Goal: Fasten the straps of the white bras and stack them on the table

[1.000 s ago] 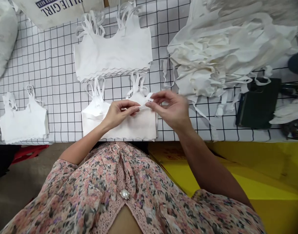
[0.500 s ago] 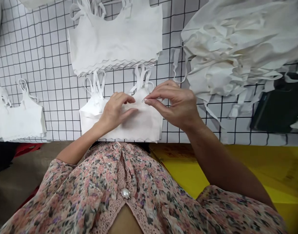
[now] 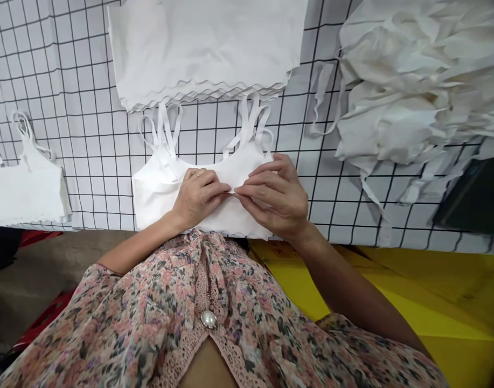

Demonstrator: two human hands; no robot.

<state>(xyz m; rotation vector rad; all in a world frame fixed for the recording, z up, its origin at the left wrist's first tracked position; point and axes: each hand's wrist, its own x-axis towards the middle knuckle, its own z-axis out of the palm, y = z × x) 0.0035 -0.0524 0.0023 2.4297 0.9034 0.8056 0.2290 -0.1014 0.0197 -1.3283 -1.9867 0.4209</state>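
Observation:
A small stack of white camisole bras (image 3: 158,186) lies at the table's front edge, thin straps pointing away from me. My left hand (image 3: 200,195) rests on the stack with thumb and fingertips pinched together on the top bra's fabric. Beside it, my right hand (image 3: 277,196) also pinches the cloth, its fingertips nearly meeting the left ones at the middle of the bra. Whether a small item sits between the fingertips is hidden.
Behind lies a larger stack of white bras (image 3: 206,48) with wavy hems. More white bras (image 3: 28,186) are at the left. A loose white heap (image 3: 408,91) and a dark flat object (image 3: 473,188) lie right on the checked tablecloth (image 3: 97,134). Yellow boxes (image 3: 392,302) stand below.
My right hand has moved left and down onto the bra. My left hand has gone from open fingers to a pinch on the fabric. The view has shifted slightly.

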